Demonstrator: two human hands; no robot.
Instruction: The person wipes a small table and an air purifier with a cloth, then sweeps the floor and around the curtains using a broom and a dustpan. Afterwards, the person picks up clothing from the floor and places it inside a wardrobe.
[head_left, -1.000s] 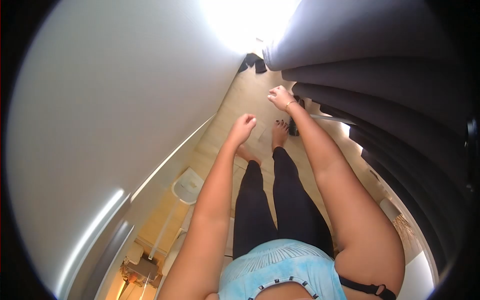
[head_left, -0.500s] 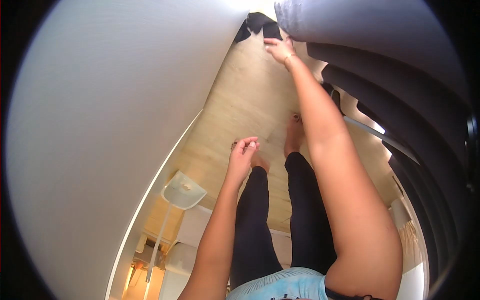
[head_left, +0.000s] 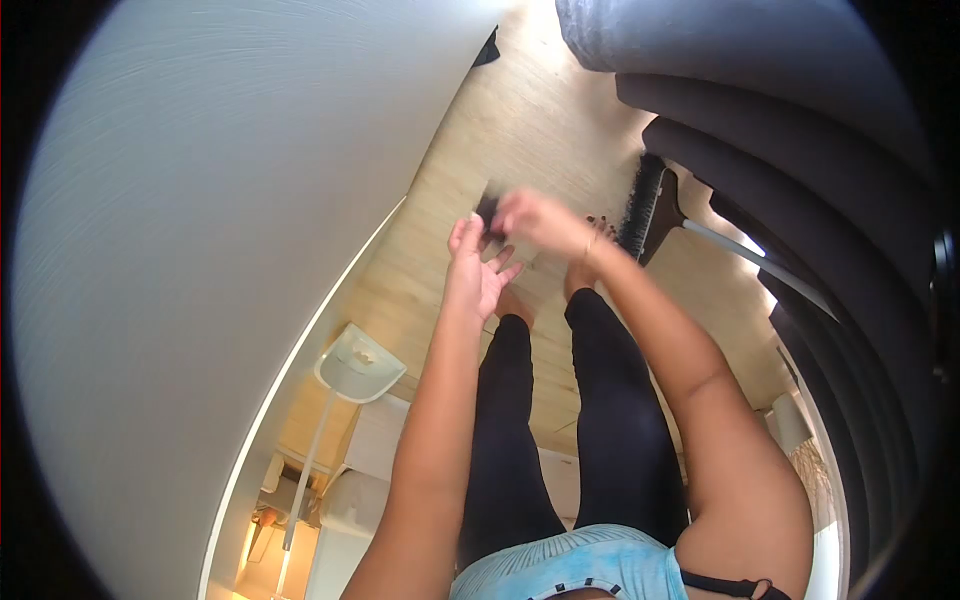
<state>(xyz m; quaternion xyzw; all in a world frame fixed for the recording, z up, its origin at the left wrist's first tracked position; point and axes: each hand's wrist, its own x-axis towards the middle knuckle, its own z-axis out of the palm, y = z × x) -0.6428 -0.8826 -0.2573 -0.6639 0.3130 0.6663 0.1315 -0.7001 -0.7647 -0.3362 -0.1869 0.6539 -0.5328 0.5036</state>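
My right hand (head_left: 543, 220), smeared by motion, has its fingers closed on a small dark cloth (head_left: 489, 208). Just left of it, my left hand (head_left: 480, 270) is turned palm up with its fingers apart, close beside the cloth; whether it touches the cloth cannot be made out. Both hands are above the light wooden floor (head_left: 540, 120), in front of my bare feet.
A broom (head_left: 655, 212) with dark bristles lies by the dark curtain (head_left: 770, 130) on the right. A dustpan (head_left: 360, 366) with a long handle stands at the lower left. A large pale panel (head_left: 230, 200) fills the left side. Another black item (head_left: 487, 50) lies at its far edge.
My right hand has reached to the dark cloth on the floor, taken hold of it and come back toward me. My left hand has moved up and opened. More of the broom shows.
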